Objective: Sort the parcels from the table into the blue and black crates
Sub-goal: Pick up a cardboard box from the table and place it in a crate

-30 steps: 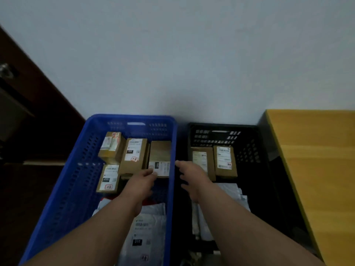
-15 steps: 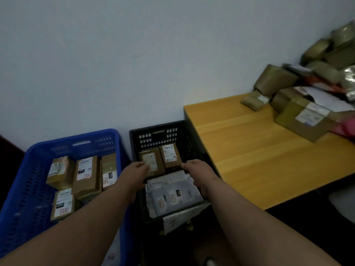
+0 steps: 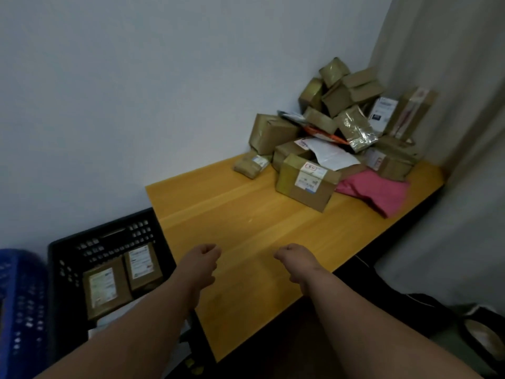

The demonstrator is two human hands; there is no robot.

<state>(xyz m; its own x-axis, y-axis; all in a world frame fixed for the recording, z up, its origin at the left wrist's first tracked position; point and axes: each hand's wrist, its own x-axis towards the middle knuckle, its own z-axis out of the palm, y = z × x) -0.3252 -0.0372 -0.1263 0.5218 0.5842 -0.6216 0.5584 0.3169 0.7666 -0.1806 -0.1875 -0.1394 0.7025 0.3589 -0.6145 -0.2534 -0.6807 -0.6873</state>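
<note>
Both arms reach forward over the table (image 3: 246, 214). The left hand (image 3: 200, 259) and right hand (image 3: 296, 259) are loosely curled, holding nothing. Brown taped parcels (image 3: 336, 124) are heaped at the table's far corner. The black crate (image 3: 109, 236) holds two labelled boxes (image 3: 120, 280); the blue crate (image 3: 19, 296) stands left.

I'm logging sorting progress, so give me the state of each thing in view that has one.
left hand: fingers loosely curled, holding nothing, over the table
right hand: fingers loosely curled, holding nothing
black crate: two labelled boxes standing inside
blue crate: only a corner visible, contents hidden
parcel pile: heaped in the table's far corner, unsorted
table: near part bare
</note>
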